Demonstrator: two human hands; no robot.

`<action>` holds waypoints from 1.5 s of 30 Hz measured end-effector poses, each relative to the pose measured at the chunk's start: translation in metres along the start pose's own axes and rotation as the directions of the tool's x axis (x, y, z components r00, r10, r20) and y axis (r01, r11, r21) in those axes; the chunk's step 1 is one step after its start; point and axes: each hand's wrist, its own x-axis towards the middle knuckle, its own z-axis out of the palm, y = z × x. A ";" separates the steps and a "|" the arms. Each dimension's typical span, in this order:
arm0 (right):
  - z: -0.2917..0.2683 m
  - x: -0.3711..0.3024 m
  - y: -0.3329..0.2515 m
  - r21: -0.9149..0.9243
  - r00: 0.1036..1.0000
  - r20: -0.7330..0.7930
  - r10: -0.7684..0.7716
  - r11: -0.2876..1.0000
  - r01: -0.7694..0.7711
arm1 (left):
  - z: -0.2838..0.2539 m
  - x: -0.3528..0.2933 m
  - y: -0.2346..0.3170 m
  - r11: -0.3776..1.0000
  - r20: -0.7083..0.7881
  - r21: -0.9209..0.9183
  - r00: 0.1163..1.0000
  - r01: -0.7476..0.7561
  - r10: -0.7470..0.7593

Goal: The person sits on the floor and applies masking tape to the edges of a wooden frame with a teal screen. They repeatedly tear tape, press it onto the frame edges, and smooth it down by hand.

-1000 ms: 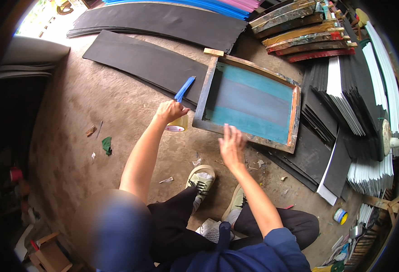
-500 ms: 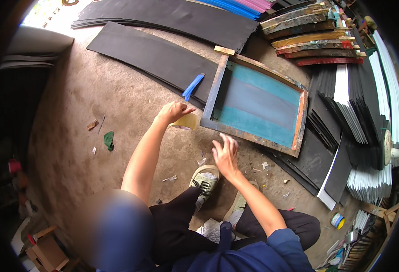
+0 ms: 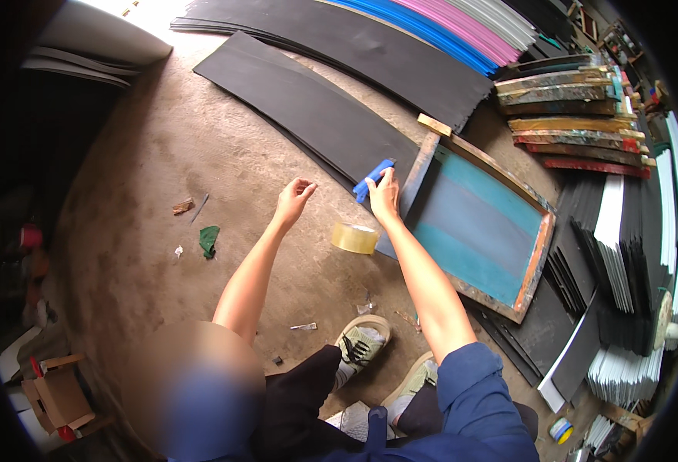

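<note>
My right hand (image 3: 384, 197) reaches across to the black sheets and is closed on a blue utility-style tool (image 3: 371, 183) with a dark strip along one end; its exact kind is hard to make out. My left hand (image 3: 296, 202) hovers above the floor farther left, fingers curled together, nothing visible in them. Between my forearms, a roll of clear yellowish tape (image 3: 354, 239) rests on the floor, apart from both hands. Just right of my right hand lies a wooden screen-printing frame (image 3: 535, 279) with blue-green mesh, tilted over the black sheets.
Long black foam sheets (image 3: 308, 100) stretch across the floor ahead. Paint-stained frames (image 3: 570, 123) are stacked at far right, above piles of black and white sheets (image 3: 624, 377). A green scrap (image 3: 209, 241) lies at left. A blurred round shape (image 3: 200, 385) covers the lower left.
My right hand has moved forward and taken hold of the blue tool. My left hand has drawn away leftward from the tape roll. The view has shifted.
</note>
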 end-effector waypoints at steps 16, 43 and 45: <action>-0.074 -0.029 -0.028 0.603 0.955 0.246 0.167 0.745 -0.286 | 0.010 -0.001 0.024 0.996 0.130 -0.010 0.987 -0.094 0.094; -0.084 -0.161 -0.023 0.015 0.826 0.405 0.393 0.900 -0.436 | 0.099 -0.039 0.050 0.685 0.555 0.567 0.827 -0.457 0.092; -0.084 -0.161 -0.022 0.026 0.829 0.397 0.393 0.898 -0.439 | 0.101 -0.038 0.051 0.679 0.557 0.569 0.825 -0.464 0.097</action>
